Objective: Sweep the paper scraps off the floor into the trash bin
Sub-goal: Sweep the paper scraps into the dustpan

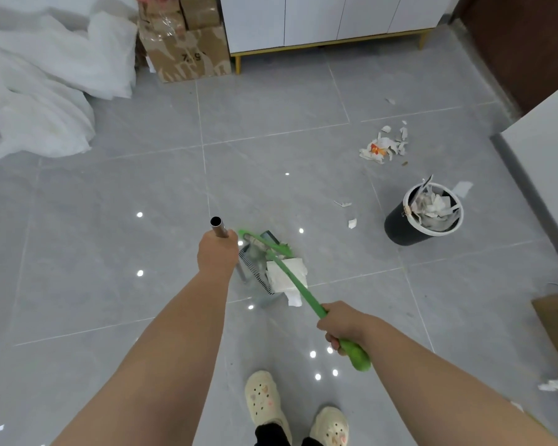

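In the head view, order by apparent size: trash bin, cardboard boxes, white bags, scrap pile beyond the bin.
1. white bags
2. cardboard boxes
3. trash bin
4. scrap pile
The boxes stand farther off, so true sizes may differ.

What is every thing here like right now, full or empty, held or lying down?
Bin: upright, no lid, nearly full.
Scraps: piled on the floor beyond the bin.
Dustpan: down at the floor, loaded.
Broom: head at the dustpan.
Left hand: grips the dustpan.
Right hand: grips the broom.
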Tool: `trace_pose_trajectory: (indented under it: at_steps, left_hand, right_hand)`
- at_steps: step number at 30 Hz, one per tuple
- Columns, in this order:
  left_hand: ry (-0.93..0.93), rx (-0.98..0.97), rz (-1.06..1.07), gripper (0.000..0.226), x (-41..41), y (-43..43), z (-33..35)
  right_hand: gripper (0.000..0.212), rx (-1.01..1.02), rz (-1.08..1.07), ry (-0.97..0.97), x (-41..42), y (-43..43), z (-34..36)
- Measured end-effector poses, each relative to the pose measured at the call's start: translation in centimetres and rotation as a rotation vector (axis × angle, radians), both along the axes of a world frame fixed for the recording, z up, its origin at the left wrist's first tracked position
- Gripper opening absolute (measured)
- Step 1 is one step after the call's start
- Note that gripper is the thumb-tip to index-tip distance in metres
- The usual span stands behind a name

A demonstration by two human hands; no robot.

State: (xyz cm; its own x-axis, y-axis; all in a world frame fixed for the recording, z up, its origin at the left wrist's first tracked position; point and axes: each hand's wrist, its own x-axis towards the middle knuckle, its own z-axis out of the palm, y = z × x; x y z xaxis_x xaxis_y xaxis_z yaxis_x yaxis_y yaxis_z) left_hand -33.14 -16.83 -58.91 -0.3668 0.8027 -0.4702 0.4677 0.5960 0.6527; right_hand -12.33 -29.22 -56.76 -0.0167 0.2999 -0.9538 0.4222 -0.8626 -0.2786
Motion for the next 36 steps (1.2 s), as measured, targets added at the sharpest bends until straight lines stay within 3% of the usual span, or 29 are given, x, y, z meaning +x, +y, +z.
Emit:
trace_pose_trajectory:
  at_steps: [3,8,11,14,17,21,25,29,33,36]
  left_hand:
    - [-0.010,-0.004,-0.033,0.022,-0.3,-0.4,0.1]
    - [0.017,-0.044,-0.088,0.022,-2.8,-0.4,0.4]
    - [0.030,-0.051,-0.111,0.021,-4.3,-1.2,0.4]
    - [0.040,-0.050,-0.072,0.023,-5.2,-2.6,0.4]
    - [0.049,-0.048,-0.038,0.024,-4.9,-4.2,0.4]
    - [0.082,-0.057,-0.070,0.024,-3.2,-5.1,0.6]
    - [0.085,-0.044,-0.059,0.028,-2.2,-5.2,0.5]
    - [0.073,-0.020,-0.004,0.029,-2.0,-5.1,0.6]
    - [0.004,0.009,0.216,0.024,-2.8,-5.7,0.2]
    - [-0.001,0.031,0.279,0.026,-3.0,-5.8,-0.2]
  right_hand:
    - [0.036,0.049,-0.101,-0.011,0.8,-0.1,0.9]
    - [0.044,0.217,-0.073,-0.164,1.2,-1.1,0.9]
    - [0.038,0.262,-0.039,-0.237,1.8,-1.4,0.9]
    - [0.023,0.177,-0.099,-0.272,1.6,-1.7,0.6]
    - [0.012,0.022,-0.223,-0.249,0.4,-3.0,-0.1]
    - [0.016,-0.010,-0.309,-0.073,-2.0,-5.7,-0.2]
    - [0.022,-0.034,-0.221,0.070,-3.8,-6.6,0.5]
    - [0.026,-0.046,-0.216,0.075,-4.5,-5.5,0.5]
    - [0.015,-0.019,-0.329,0.026,-4.7,-5.6,0.7]
    - [0.018,0.076,-0.307,-0.043,-5.1,-6.7,0.5]
